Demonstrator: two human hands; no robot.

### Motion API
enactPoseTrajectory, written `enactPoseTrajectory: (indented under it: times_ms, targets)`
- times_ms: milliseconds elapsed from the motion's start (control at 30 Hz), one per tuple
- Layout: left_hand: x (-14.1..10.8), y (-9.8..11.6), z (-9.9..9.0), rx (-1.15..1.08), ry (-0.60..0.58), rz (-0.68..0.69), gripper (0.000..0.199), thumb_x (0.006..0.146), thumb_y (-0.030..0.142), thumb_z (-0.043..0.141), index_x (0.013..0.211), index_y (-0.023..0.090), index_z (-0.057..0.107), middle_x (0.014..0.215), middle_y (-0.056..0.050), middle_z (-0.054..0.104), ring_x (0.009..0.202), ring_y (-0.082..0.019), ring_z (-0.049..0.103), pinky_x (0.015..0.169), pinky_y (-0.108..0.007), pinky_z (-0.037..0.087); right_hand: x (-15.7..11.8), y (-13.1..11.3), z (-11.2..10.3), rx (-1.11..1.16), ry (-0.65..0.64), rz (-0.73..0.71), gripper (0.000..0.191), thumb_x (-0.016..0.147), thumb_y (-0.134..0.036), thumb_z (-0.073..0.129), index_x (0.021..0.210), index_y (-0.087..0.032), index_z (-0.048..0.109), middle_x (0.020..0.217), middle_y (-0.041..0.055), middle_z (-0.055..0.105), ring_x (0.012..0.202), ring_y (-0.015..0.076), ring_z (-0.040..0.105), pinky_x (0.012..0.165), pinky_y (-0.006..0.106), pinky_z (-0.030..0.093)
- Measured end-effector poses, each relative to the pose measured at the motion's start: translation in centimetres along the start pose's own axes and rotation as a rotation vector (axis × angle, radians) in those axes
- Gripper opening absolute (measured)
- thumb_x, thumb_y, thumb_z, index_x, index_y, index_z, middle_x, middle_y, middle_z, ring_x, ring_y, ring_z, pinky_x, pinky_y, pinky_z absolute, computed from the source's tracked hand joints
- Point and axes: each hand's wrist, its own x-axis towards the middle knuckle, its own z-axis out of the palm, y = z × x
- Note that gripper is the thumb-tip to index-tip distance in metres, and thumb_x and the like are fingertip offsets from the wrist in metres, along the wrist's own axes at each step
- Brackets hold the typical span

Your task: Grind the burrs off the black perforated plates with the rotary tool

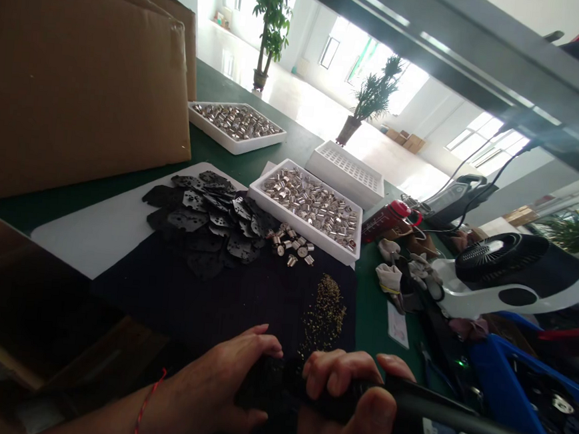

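My right hand is wrapped round the body of a black electric screwdriver, which lies nearly level and has labels on its side. Opposite its front end, my left hand curls its thumb and fingers round a dark part; shadow hides the part's details. Tiny brass-coloured screws are spread on the dark cloth just beyond my hands. Further off lie a heap of black plates and a few loose silver metal cylinders.
Two white trays hold many silver cylinders. Behind stands a white perforated box. A large cardboard box blocks the left. On the right are a red bottle, a black-and-white fan and a blue bin.
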Motion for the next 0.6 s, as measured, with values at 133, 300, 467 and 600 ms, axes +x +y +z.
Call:
enactPoseTrajectory:
  times_ms: [133,300,467,600]
  targets:
    - [0.2,0.2,0.0,-0.009,-0.001,-0.007,0.075,0.07,0.013,0.087,0.135,0.027,0.053,0.133,-0.004,0.076,0.134,-0.031,0.071,0.135,-0.049,0.037,0.1,0.0,0.4,-0.018,-0.037,0.018,0.022,0.098,-0.039,0.076,0.109,-0.024,0.065,0.067,-0.0094,0.058,0.046,0.0092,0.052,0.047,0.024,0.052]
    - [0.4,0.2,-0.2,-0.016,-0.013,-0.015,0.072,0.071,0.016,0.089,0.134,0.026,0.055,0.134,-0.005,0.076,0.135,-0.032,0.07,0.135,-0.05,0.038,0.2,0.3,0.6,-0.069,-0.143,0.068,0.016,0.099,-0.03,0.076,0.105,-0.023,0.063,0.072,-0.0082,0.06,0.05,0.0081,0.057,0.049,0.022,0.053]
    - [-0.1,-1.1,0.4,-0.029,0.001,0.005,0.079,0.071,0.018,0.091,0.141,0.027,0.055,0.146,-0.007,0.071,0.15,-0.037,0.057,0.133,-0.053,0.041,0.2,0.6,0.9,-0.148,-0.173,0.118,0.026,0.095,-0.034,0.082,0.106,-0.023,0.061,0.072,-0.0079,0.058,0.051,0.0082,0.055,0.048,0.022,0.052]
    - [-0.4,-1.5,0.4,-0.058,-0.008,0.003,0.084,0.073,0.018,0.09,0.147,0.026,0.052,0.151,-0.01,0.068,0.154,-0.038,0.053,0.131,-0.053,0.045,-0.3,0.9,1.5,-0.225,-0.144,0.082,0.035,0.092,-0.043,0.085,0.106,-0.022,0.061,0.073,-0.0066,0.059,0.049,0.0078,0.052,0.047,0.023,0.049]
